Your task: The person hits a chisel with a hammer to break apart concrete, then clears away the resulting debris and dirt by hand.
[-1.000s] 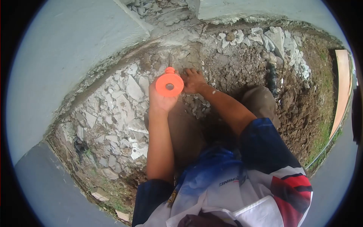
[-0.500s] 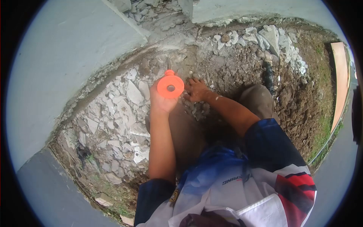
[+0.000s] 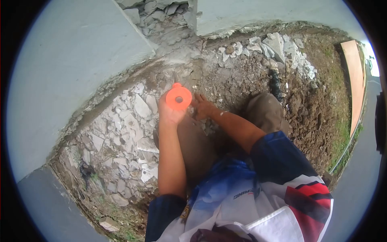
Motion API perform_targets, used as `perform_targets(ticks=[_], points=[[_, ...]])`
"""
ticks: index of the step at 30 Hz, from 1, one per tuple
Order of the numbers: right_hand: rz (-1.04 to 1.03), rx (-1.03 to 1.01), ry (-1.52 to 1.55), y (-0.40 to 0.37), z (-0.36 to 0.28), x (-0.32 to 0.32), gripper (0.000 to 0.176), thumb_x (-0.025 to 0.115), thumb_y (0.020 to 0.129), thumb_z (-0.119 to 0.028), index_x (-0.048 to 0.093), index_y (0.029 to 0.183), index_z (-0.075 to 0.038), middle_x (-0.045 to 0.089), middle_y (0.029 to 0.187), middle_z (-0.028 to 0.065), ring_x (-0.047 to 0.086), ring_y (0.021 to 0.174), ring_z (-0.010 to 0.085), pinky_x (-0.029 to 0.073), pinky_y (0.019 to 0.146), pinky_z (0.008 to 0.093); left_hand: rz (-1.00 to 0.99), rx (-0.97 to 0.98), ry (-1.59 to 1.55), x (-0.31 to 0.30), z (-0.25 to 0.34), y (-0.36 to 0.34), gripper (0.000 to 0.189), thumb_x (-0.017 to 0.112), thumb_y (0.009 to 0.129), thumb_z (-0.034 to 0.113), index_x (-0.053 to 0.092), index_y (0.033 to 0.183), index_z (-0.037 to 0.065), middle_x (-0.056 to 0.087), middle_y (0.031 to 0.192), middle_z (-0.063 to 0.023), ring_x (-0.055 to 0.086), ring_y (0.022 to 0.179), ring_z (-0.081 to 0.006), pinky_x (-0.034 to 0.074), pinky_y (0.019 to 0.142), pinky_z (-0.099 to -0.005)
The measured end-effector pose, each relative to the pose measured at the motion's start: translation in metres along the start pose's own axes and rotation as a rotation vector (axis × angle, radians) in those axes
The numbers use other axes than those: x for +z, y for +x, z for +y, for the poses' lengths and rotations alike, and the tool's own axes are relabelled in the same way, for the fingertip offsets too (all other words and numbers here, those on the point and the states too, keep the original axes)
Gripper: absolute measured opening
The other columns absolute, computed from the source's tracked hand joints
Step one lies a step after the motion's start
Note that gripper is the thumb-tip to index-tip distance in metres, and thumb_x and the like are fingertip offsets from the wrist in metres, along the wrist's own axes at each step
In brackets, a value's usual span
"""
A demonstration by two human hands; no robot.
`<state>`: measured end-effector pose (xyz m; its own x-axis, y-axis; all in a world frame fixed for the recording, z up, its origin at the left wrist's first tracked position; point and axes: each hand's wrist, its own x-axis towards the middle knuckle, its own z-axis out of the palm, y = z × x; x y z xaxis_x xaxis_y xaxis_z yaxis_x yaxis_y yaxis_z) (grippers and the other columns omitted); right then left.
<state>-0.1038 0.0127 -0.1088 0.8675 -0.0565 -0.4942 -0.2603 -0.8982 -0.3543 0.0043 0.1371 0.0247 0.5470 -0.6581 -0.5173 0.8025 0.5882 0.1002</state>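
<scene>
A chisel with a round orange hand guard (image 3: 184,105) is gripped by my left hand (image 3: 170,114), whose fingers are mostly hidden under the guard. Its metal shaft (image 3: 175,77) points away from me, toward the dirt at the foot of the wall. Just right of the guard, my right hand (image 3: 204,109) is low over the loose soil, back upward and fingers stretched out. Its fingertips come close to the guard's edge in this view. Broken pale rubble (image 3: 131,125) lies to the left of my left hand.
A grey wall (image 3: 76,64) runs along the left and far side, with a gap full of broken masonry (image 3: 165,18). A dark pipe (image 3: 275,84) sticks up from the soil at right. Beyond it, a wooden board (image 3: 352,84) lies by the grass. My knee (image 3: 264,111) is beside my right forearm.
The view has shifted slightly, so the ground appears further left. My right hand has drawn back a little toward me; my left hand still grips the chisel.
</scene>
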Motion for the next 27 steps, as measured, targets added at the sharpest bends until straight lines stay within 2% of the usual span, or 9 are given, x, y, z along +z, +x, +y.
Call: perform_targets(ticks=[9,12,15,18,21,23,25,26,27], points=[[-0.113,-0.144,0.039,-0.003,0.011,0.003,0.085,0.075,0.059,-0.037,0.043,0.135,-0.015,0.041,0.133,0.0155,0.044,0.119,0.0351,0.043,0.095,0.0457,0.046,0.043,0.019,0.001,0.0,-0.002,0.029,0.044,0.089,0.015,0.056,0.104,-0.006,0.062,0.098,-0.0165,0.062,0.092,-0.0269,0.053,0.081,-0.0381],[-0.212,-0.103,0.054,-0.014,0.001,-0.03,0.082,0.077,0.056,-0.032,0.048,0.13,-0.014,0.048,0.124,0.0182,0.048,0.115,0.0344,0.045,0.093,0.0429,0.052,0.028,-0.008,-0.005,-0.004,-0.008,0.029,0.044,0.089,0.016,0.056,0.105,-0.005,0.062,0.099,-0.0164,0.062,0.092,-0.0272,0.053,0.081,-0.0387],[-0.115,-0.222,0.212,-0.003,0.025,0.024,0.078,0.078,0.056,-0.03,0.051,0.128,-0.014,0.055,0.111,0.0192,0.052,0.111,0.0334,0.047,0.089,0.041,0.074,0.024,0.004,0.0,0.0,-0.007,0.029,0.043,0.089,0.016,0.056,0.105,-0.004,0.063,0.099,-0.0157,0.062,0.092,-0.0274,0.053,0.081,-0.0391],[-0.063,-0.114,0.188,-0.018,0.01,0.024,0.077,0.078,0.056,-0.028,0.052,0.127,-0.014,0.057,0.106,0.0207,0.055,0.107,0.0334,0.048,0.087,0.0402,0.08,0.03,0.008,-0.001,-0.001,-0.001,0.029,0.042,0.089,0.016,0.057,0.105,-0.004,0.063,0.099,-0.0151,0.062,0.092,-0.0275,0.054,0.08,-0.0394],[-0.303,-0.119,0.325,-0.019,0.019,0.023,0.07,0.079,0.055,-0.018,0.056,0.121,-0.013,0.058,0.115,0.0152,0.06,0.099,0.0295,0.052,0.079,0.0402,0.131,0.042,0.015,0.008,-0.007,-0.009,0.024,0.045,0.089,0.012,0.056,0.103,-0.003,0.061,0.096,-0.0133,0.061,0.089,-0.0255,0.053,0.078,-0.0378],[-0.475,-0.096,0.355,-0.019,0.022,-0.024,0.068,0.079,0.056,-0.015,0.057,0.12,-0.014,0.059,0.115,0.012,0.061,0.097,0.0264,0.054,0.074,0.0392,0.128,0.06,0.023,0.013,-0.002,-0.01,0.022,0.045,0.089,0.011,0.056,0.102,-0.003,0.06,0.096,-0.0125,0.06,0.088,-0.0245,0.052,0.078,-0.0373],[-0.578,-0.101,0.355,-0.039,0.027,-0.116,0.066,0.079,0.06,-0.014,0.056,0.121,-0.015,0.06,0.113,0.0105,0.06,0.096,0.0248,0.055,0.072,0.0383,0.112,0.068,0.021,0.0,0.0,-0.005,0.023,0.044,0.089,0.011,0.056,0.103,-0.003,0.06,0.097,-0.0127,0.06,0.09,-0.0245,0.052,0.08,-0.038],[-0.521,0.068,0.475,-0.046,0.046,-0.146,0.061,0.083,0.055,-0.016,0.062,0.111,-0.019,0.064,0.103,0.0072,0.06,0.093,0.0243,0.055,0.071,0.0344,0.123,0.076,0.017,-0.005,0.0,-0.007,0.025,0.043,0.09,0.013,0.056,0.104,-0.003,0.061,0.099,-0.0137,0.061,0.09,-0.0254,0.052,0.079,-0.0391],[-0.363,0.104,0.462,-0.057,0.061,-0.184,0.058,0.082,0.057,-0.015,0.062,0.111,-0.019,0.065,0.101,0.0065,0.062,0.089,0.0233,0.054,0.076,0.0338,0.132,0.082,0.015,-0.008,-0.001,-0.007,0.028,0.041,0.09,0.015,0.056,0.104,-0.003,0.061,0.1,-0.0147,0.061,0.09,-0.0263,0.053,0.079,-0.0402]])
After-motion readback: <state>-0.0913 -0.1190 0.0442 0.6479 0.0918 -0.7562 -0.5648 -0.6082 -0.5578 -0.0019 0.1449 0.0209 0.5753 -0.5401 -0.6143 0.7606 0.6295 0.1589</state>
